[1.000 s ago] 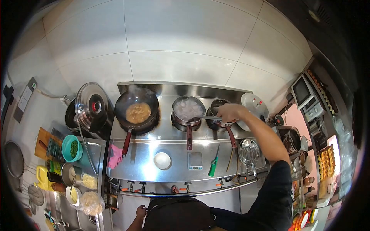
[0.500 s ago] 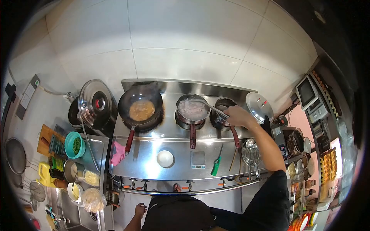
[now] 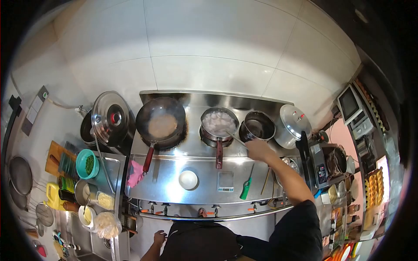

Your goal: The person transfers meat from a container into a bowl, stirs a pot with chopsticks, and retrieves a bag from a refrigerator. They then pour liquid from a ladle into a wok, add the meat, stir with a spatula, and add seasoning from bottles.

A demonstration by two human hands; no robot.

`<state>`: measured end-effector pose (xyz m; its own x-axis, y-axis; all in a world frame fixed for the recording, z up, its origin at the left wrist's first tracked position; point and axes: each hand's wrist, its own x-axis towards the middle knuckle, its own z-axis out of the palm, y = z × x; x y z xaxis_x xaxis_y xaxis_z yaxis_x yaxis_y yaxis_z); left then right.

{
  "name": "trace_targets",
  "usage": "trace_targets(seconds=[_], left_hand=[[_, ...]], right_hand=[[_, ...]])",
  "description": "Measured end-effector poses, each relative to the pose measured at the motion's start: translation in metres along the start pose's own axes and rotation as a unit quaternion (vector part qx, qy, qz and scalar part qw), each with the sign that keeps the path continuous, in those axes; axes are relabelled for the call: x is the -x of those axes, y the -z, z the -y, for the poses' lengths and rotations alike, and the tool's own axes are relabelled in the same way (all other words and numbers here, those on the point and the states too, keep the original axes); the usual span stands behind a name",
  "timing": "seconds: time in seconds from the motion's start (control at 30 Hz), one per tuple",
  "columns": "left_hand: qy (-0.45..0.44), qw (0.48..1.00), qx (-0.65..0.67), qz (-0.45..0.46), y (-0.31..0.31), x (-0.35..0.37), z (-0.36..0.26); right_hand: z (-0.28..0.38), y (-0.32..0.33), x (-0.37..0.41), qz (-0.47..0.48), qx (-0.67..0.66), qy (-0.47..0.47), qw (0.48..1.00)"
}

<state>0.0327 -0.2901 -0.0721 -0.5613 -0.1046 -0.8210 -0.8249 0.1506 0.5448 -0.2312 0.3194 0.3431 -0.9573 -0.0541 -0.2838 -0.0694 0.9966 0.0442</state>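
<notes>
My right hand point(image 3: 259, 150) is closed round the handle of a long-handled metal utensil point(image 3: 236, 138), whose head is hidden among the pale chunks point(image 3: 217, 123) in the middle saucepan point(image 3: 219, 141). Below my right hand's forearm lies a metal bowl with spoons, partly covered. Just right of the saucepan stands a dark, deeper pot point(image 3: 257, 126). My left hand point(image 3: 160, 237) hangs low near my waist, holding nothing, its fingers loosely bent and apart. To the left a wok point(image 3: 150, 108) holds a brown, steaming sauce point(image 3: 163, 126).
On the steel counter point(image 3: 165, 187) are a white bowl point(image 3: 188, 179), a small scale point(image 3: 225, 180), a green lighter point(image 3: 246, 189) and a pink cloth point(image 3: 136, 173). A lidded pot point(image 3: 294, 124) stands at right. A teal bowl of chopped greens point(image 3: 87, 164) sits on the left.
My right hand has moved left and down toward me, with the utensil's handle swung lower and its head still in the middle saucepan. The dark pot is now uncovered from view. My left hand barely moved.
</notes>
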Motion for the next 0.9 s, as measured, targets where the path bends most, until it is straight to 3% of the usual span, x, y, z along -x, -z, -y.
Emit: trace_targets(seconds=[0.1,0.2,0.3,0.5,0.63,0.9], left_hand=[[-0.007,1.000,0.001,0.014,0.003,0.000,-0.010],[-0.002,0.999,0.039,-0.008,0.002,0.007,-0.018],[-0.004,0.998,0.053,-0.013,-0.002,0.015,-0.022],[0.014,1.000,0.010,0.005,-0.007,0.017,-0.023],[0.001,1.000,-0.026,0.009,-0.011,0.020,-0.029],[0.000,1.000,0.015,0.002,-0.014,0.016,-0.023]], right_hand=[[0.000,-0.004,-0.018,-0.018,-0.031,-0.020,0.999],[-0.005,0.036,0.000,-0.001,-0.065,-0.033,0.997],[-0.002,0.049,0.002,-0.039,-0.030,-0.011,0.999],[0.023,0.010,-0.033,-0.103,-0.048,-0.001,0.994],[0.012,-0.018,-0.043,-0.084,0.012,0.008,0.996],[-0.005,0.082,0.028,-0.008,0.075,-0.015,0.997]])
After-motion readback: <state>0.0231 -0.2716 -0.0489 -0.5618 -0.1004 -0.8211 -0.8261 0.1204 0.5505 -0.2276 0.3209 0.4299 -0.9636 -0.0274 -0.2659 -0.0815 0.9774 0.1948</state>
